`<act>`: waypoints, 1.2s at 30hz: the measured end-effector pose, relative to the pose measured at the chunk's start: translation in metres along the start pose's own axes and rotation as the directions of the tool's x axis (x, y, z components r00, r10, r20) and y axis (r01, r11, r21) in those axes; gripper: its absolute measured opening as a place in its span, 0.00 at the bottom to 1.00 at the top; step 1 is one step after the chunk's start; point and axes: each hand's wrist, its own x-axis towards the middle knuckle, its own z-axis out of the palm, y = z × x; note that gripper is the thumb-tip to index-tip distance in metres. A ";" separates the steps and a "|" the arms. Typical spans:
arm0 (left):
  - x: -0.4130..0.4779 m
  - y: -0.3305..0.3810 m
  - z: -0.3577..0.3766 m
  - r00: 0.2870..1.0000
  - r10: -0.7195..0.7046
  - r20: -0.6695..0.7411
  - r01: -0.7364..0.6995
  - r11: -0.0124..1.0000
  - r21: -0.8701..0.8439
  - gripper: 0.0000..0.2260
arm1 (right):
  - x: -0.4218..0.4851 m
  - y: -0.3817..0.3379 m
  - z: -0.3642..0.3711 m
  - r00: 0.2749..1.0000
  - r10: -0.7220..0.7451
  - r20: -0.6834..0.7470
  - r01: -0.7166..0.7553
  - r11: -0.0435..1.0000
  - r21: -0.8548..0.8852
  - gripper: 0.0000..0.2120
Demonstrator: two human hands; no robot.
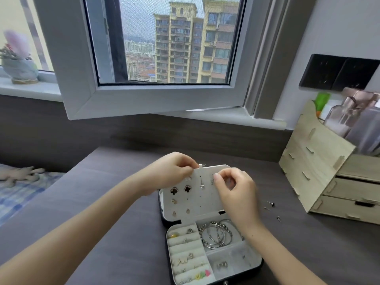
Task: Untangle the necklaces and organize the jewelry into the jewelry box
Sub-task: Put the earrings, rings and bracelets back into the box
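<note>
**Small stud, thin panel: where this could slip**

The jewelry box (pixel 256 264) lies open on the dark counter (pixel 115 202) at lower centre of the frame. Its white earring panel (pixel 205 200) stands lifted at the back. The left hand (pixel 174 171) has a narrow grip, pinching the panel's top edge. The right hand (pixel 236 192) is closed to a fine pinch at the panel's upper right, apparently on a stud (pixel 213 180), though it is too small to be sure.

The likeliest fault is a dropped stud. If the post misses its hole or the pinch loosens, it could fall into the bangles (pixel 216 233) below or bounce onto the counter. It would then be hard to find.

Pressing too hard could bend the panel away from the left hand's hold. That might shake loose the clover earrings (pixel 174 190) already seated on it.

The right forearm passes over the open compartments, so a careless pull back could sweep their contents.

More loose studs (pixel 271 203) lie right of the box, near the wooden organizer (pixel 320 171). A brush of the wrist could scatter them.

No necklace can be made out.
</note>
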 end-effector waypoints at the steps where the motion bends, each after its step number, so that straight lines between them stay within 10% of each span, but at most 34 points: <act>1: 0.001 -0.001 0.000 1.000 0.001 0.002 -0.001 1.000 0.007 0.12 | -0.001 0.001 0.001 1.000 -0.003 -0.021 0.003 1.000 -0.017 0.09; 11: 0.002 -0.002 0.003 1.000 0.009 -0.014 -0.010 0.998 -0.055 0.15 | 0.000 -0.007 0.005 0.996 -0.058 -0.062 0.044 0.979 -0.201 0.10; 17: 0.002 -0.003 -0.003 0.998 0.010 0.061 -0.003 0.994 -0.111 0.15 | 0.015 -0.022 -0.017 0.980 0.134 0.149 -0.080 0.943 -0.322 0.08; 26: -0.012 -0.038 -0.040 0.991 0.083 0.109 -0.045 0.950 -0.309 0.11 | 0.029 -0.031 -0.011 0.892 -0.358 0.275 0.439 0.830 -0.345 0.18; 36: 0.010 -0.104 -0.042 0.987 -0.153 -0.054 0.135 0.959 -0.248 0.10 | 0.026 -0.013 0.026 0.849 -0.193 0.491 0.373 0.878 -0.300 0.08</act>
